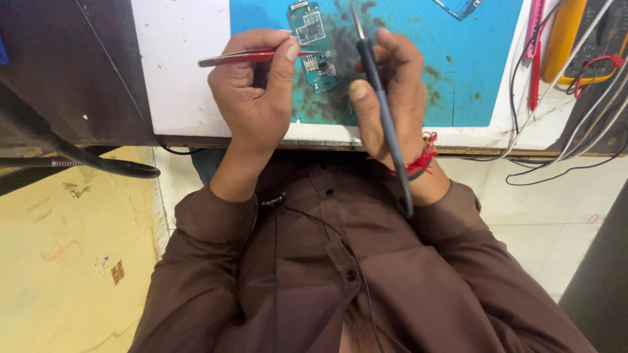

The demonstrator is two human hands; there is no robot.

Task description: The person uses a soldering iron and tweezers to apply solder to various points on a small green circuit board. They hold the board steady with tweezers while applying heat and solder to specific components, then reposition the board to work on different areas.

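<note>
Brown shirt [314, 261] nearest; right hand [389, 98] grips iron [383, 111], left hand [258, 91] pinches red tweezers [255, 57], both tips converging on board [315, 42] lying lengthwise between hands on blue mat [471, 72].

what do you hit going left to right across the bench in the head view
black hose → red tweezers in the left hand → green circuit board → soldering iron in the right hand → yellow multimeter
</note>
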